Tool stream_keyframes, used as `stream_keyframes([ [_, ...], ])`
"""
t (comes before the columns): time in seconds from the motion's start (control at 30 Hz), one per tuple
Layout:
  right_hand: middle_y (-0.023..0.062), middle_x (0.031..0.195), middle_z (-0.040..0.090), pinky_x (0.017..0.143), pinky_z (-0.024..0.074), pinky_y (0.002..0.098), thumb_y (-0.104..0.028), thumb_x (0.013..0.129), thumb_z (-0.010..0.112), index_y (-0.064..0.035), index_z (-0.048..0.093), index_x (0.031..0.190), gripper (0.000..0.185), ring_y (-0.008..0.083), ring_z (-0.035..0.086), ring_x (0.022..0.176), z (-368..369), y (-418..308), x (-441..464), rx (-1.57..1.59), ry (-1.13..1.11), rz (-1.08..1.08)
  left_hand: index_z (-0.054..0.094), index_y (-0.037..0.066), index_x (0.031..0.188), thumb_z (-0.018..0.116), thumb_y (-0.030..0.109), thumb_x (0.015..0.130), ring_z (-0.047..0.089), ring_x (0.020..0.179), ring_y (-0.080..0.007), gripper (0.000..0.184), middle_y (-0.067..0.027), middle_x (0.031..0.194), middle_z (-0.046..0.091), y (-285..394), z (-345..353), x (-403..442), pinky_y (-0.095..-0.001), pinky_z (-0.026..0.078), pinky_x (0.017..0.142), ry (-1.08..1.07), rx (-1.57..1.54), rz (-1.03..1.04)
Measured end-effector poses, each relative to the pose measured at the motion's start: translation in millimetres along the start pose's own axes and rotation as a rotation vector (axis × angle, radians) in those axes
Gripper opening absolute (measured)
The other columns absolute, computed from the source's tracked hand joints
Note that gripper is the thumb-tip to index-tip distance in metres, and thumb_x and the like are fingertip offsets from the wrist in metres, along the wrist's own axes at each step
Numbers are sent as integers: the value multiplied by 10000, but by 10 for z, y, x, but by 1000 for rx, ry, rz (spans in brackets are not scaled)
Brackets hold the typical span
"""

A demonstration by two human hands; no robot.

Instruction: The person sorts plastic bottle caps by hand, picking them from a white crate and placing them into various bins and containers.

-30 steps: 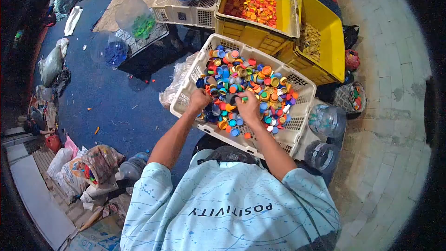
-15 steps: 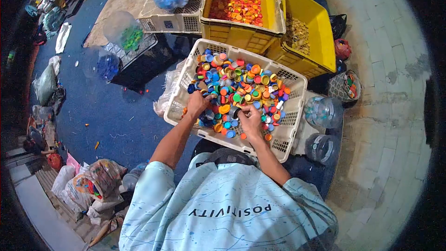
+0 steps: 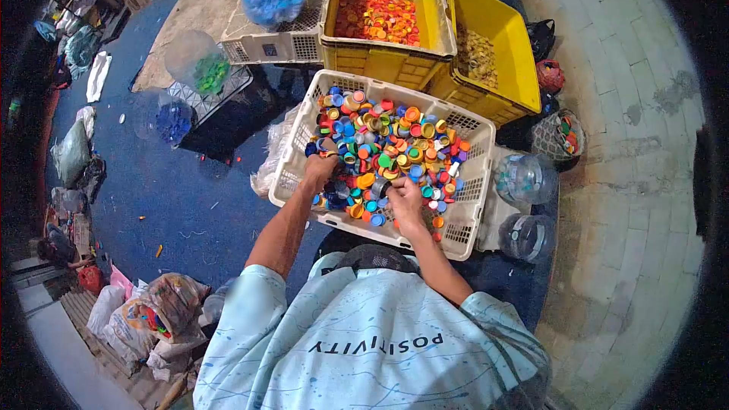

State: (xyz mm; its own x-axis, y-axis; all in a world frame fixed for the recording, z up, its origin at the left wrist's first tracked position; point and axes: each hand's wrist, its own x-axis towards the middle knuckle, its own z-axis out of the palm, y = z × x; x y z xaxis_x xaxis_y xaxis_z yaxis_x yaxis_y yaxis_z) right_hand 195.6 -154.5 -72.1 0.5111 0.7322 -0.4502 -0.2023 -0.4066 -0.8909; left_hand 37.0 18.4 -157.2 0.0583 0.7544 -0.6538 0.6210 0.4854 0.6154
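A white slatted crate point(image 3: 293, 175) in front of me holds a heap of mixed bottle caps point(image 3: 383, 140) in many colours. Over the left part of the heap is my left hand point(image 3: 320, 168), its fingers closed near a brownish piece; what they grip is too small to make out. My right hand point(image 3: 404, 201) is at the near middle of the heap, its fingers closed on a dark round cap point(image 3: 381, 188).
Beyond the crate stand a yellow bin point(image 3: 380, 52) with orange and red caps and another yellow bin point(image 3: 524, 68) with pale caps. Clear containers hold blue caps point(image 3: 275, 0) and green caps point(image 3: 211, 74). Large clear bottles point(image 3: 524, 178) lie at the right.
The view has shifted, so the bins and crate sit farther left. My left hand has moved slightly up toward the brownish piece. My right hand still holds the dark cap, now lower over the heap.
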Motion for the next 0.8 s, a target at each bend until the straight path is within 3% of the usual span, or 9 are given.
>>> stream_keyframes([
  [0.13,45,713,572,496,433,252,-63,835,593,-10,538,921,115,110,532,547,14,-31,-41,53,0,4,644,-26,788,789,276,702,572,551,-210,346,-95,679,626,19,-20,-54,-356,453,513,-82,-75,-31],
  [0.23,45,727,574,501,438,256,-60,839,591,-10,535,933,120,110,533,553,-2,-26,-61,81,-10,6,622,4,773,831,183,663,526,499,-178,297,-61,624,584,32,19,-148,-337,413,466,53,42,146],
  [0.33,46,746,581,508,442,256,-60,844,587,-15,535,942,120,109,536,562,-15,35,-40,90,-17,-10,595,34,767,846,140,639,495,478,-151,301,-39,591,546,158,-60,-273,-318,386,444,-55,9,72],
  [0.43,50,765,595,508,446,251,-59,848,580,-32,543,946,108,106,540,566,-36,-7,-68,195,-25,40,567,41,745,789,102,707,476,468,-134,233,-26,566,516,306,-146,-370,-292,365,435,-115,74,-39],
  [0.57,70,826,619,541,475,260,-83,859,546,-55,561,985,131,129,580,629,-107,-173,-129,560,-113,136,591,19,840,650,99,825,520,540,-126,101,-45,673,573,69,-136,-222,-257,411,460,-348,-461,-25],
  [0.63,89,880,632,586,500,283,-96,859,533,-57,565,1027,176,165,610,696,-155,-231,-164,688,-156,138,597,3,904,571,111,875,540,574,-130,115,-51,719,586,370,-294,-675,-245,443,477,-467,-727,-29],
  [0.73,121,927,640,656,534,336,-75,842,522,-55,553,1112,273,244,643,774,-273,-272,-201,859,-185,57,568,-12,1041,494,171,910,575,699,-151,237,-58,819,587,667,-308,-1172,-261,502,560,-612,-843,39],
  [0.8,123,931,637,676,530,354,-53,841,492,-56,553,1115,282,249,640,780,-404,-398,-361,907,-137,18,566,-5,1061,525,193,902,587,817,-169,257,-80,919,597,738,-119,-1291,-296,522,659,-711,-887,93],
])
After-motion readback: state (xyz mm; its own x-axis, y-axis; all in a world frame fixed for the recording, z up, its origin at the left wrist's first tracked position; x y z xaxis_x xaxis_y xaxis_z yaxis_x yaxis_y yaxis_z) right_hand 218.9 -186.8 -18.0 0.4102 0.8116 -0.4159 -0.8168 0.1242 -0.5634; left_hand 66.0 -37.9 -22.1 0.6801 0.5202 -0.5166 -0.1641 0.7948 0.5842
